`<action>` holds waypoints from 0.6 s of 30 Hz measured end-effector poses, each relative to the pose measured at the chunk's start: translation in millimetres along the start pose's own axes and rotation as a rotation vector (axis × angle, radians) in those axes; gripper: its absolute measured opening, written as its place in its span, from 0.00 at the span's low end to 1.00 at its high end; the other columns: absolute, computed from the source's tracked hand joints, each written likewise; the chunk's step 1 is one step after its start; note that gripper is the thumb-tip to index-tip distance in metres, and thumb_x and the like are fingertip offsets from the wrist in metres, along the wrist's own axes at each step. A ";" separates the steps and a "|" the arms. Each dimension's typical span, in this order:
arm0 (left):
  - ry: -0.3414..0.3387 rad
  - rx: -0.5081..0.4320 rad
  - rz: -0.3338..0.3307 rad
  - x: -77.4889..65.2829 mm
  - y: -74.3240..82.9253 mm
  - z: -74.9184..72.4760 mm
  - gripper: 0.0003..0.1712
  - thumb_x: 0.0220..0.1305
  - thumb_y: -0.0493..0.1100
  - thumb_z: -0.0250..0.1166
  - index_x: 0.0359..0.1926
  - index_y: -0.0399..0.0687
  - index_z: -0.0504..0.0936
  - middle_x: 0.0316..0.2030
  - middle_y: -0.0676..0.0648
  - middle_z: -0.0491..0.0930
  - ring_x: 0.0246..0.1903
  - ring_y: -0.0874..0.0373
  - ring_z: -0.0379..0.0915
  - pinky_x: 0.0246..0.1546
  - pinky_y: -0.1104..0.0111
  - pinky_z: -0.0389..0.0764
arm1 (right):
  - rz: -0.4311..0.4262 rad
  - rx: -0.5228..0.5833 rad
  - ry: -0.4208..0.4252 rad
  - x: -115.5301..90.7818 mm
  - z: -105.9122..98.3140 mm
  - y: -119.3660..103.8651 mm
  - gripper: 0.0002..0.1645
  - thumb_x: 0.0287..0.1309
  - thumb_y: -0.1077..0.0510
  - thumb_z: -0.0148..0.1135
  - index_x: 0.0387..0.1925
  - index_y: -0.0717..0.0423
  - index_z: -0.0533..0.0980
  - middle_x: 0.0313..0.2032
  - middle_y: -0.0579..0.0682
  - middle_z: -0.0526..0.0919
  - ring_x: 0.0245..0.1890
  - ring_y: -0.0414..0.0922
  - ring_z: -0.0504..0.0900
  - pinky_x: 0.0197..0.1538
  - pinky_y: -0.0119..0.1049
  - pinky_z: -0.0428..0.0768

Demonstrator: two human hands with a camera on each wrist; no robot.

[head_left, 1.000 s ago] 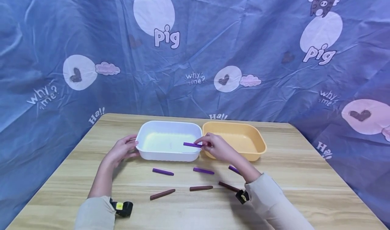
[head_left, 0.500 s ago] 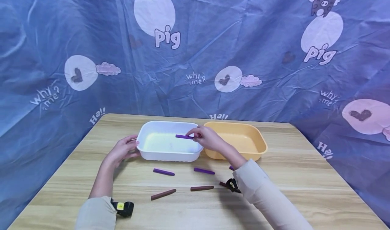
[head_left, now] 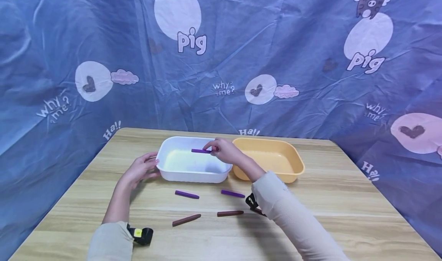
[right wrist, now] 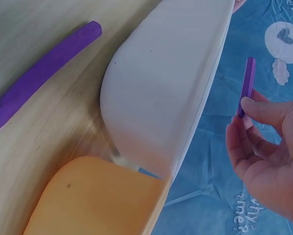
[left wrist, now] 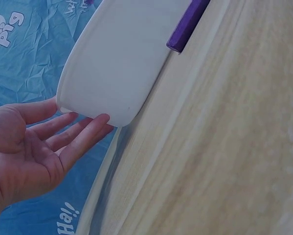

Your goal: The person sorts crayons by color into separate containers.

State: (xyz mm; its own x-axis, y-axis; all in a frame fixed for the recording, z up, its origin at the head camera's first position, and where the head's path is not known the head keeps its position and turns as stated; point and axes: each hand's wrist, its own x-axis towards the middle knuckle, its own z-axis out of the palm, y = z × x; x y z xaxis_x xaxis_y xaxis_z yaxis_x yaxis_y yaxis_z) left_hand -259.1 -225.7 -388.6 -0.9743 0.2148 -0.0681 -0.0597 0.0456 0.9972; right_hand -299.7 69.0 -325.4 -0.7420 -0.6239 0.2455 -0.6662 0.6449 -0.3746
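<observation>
My right hand (head_left: 226, 151) pinches a purple crayon (head_left: 198, 151) between thumb and fingers, above the right part of the white basin (head_left: 193, 177). In the right wrist view the crayon (right wrist: 248, 81) points up out of the fingertips, higher than the basin's rim. At the basin's left end, my left hand (head_left: 141, 170) touches the outer wall. The left wrist view has those fingers (left wrist: 82, 142) nearly straight against the white plastic. Two purple crayons lie in front of the basin, one on the left (head_left: 187, 194) and one on the right (head_left: 233, 194).
A yellow basin (head_left: 293, 175) stands beside the white one on the right. Nearer the front lie brown crayons, one left (head_left: 186, 220), one in the middle (head_left: 230, 213), and one (head_left: 258, 211) partly behind the right wrist camera. Blue printed cloth (head_left: 221, 53) hangs behind the wooden table (head_left: 165, 245).
My right hand has moved left and away from me, carrying the purple crayon from the white basin's right edge to over its inside. The left hand stays at the basin's left end.
</observation>
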 end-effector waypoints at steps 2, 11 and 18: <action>0.000 0.000 0.000 0.4 -0.6 -0.5 0.31 0.69 0.33 0.46 0.66 0.25 0.43 0.63 0.25 0.50 0.57 0.35 0.59 0.50 0.57 0.75 | 0.010 -0.002 -0.010 3.0 1.4 0.8 0.16 0.50 0.72 0.59 0.40 0.56 0.82 0.21 0.44 0.69 0.27 0.42 0.68 0.30 0.30 0.69; 0.002 -0.007 0.009 0.6 -2.6 -0.3 0.31 0.69 0.33 0.46 0.66 0.25 0.44 0.62 0.24 0.50 0.56 0.36 0.61 0.49 0.57 0.75 | 0.031 -0.038 -0.031 15.3 8.1 9.3 0.16 0.49 0.72 0.59 0.40 0.57 0.82 0.21 0.45 0.71 0.27 0.42 0.69 0.31 0.31 0.70; 0.003 -0.016 0.010 -0.3 -2.4 -0.4 0.31 0.69 0.33 0.45 0.66 0.25 0.44 0.62 0.24 0.51 0.56 0.36 0.61 0.50 0.57 0.75 | 0.114 -0.030 -0.075 26.7 13.8 16.0 0.17 0.52 0.71 0.58 0.41 0.55 0.82 0.24 0.49 0.75 0.29 0.42 0.70 0.31 0.30 0.71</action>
State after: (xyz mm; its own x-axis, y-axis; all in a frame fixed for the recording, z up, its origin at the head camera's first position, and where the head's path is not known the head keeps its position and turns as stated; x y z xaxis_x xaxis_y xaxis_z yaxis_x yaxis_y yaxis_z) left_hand -258.7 -226.3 -391.0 -0.9755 0.2121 -0.0584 -0.0537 0.0280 0.9982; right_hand -329.1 56.5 -337.1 -0.8063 -0.5758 0.1352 -0.5803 0.7258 -0.3694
